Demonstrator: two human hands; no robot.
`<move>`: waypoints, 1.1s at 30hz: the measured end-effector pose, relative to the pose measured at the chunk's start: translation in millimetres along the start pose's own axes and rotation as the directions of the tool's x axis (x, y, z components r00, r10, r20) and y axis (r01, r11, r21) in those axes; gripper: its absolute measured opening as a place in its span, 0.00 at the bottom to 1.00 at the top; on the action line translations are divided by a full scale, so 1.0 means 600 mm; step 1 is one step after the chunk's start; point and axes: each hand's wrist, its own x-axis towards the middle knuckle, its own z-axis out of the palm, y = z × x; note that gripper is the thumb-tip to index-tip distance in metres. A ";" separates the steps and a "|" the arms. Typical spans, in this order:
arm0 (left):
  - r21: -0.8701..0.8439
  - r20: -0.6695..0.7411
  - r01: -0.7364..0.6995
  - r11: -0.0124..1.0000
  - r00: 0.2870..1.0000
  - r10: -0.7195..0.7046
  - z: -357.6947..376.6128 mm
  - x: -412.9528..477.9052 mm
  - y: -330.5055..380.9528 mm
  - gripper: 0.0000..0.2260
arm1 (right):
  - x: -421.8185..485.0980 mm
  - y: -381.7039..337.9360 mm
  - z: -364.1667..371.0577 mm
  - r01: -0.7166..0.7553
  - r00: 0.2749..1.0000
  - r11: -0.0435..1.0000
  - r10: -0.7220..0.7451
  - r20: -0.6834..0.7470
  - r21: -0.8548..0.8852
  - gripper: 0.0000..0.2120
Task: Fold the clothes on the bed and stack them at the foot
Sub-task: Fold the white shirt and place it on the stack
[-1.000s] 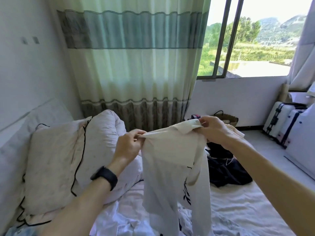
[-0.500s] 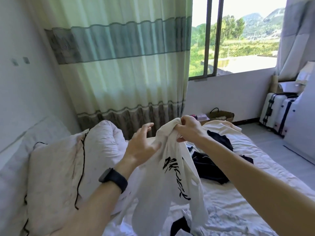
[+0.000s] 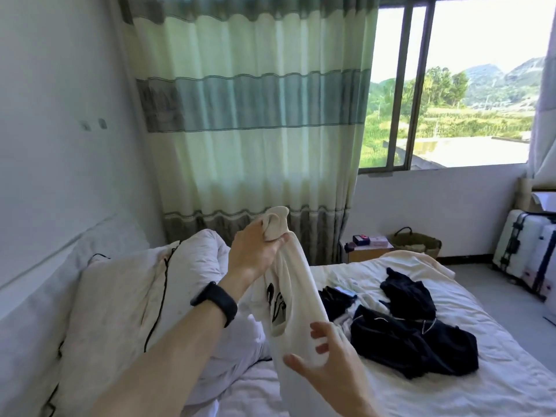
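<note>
A white T-shirt with black print (image 3: 296, 311) hangs bunched in the air over the bed (image 3: 451, 395). My left hand (image 3: 255, 251) grips its top end, raised, with a black watch on the wrist. My right hand (image 3: 328, 365) is lower down, fingers spread, touching the hanging cloth without closing on it. Black clothes (image 3: 412, 338) lie crumpled on the white sheet to the right, with another dark piece (image 3: 409, 296) behind them. A cream garment (image 3: 418, 260) lies at the bed's far edge.
White pillows with black piping (image 3: 120, 311) are piled at the left against the wall. A striped green curtain (image 3: 252, 115) hangs ahead. A small bedside table (image 3: 370, 251), a woven basket (image 3: 418, 243) and white suitcases (image 3: 526, 254) stand on the floor at the right.
My right hand let go of the shirt's top and dropped lower along it. My left hand closed on the top and lifted it. The view turned right, showing more black clothes.
</note>
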 end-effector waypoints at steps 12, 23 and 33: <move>0.167 -0.120 0.020 0.986 0.993 0.000 -0.065 0.034 -0.004 0.18 | 0.065 -0.082 0.048 0.227 0.974 0.926 -0.209 0.093 -0.300 0.36; -0.080 0.101 0.139 0.987 0.986 -0.130 -0.233 -0.020 -0.114 0.10 | 0.208 -0.116 -0.150 0.070 0.935 0.994 -0.094 -0.343 -0.080 0.05; 0.066 0.193 0.234 0.970 0.951 -0.242 -0.207 -0.065 -0.181 0.14 | 0.214 -0.187 -0.153 0.258 0.913 0.962 -0.275 -0.301 -0.095 0.08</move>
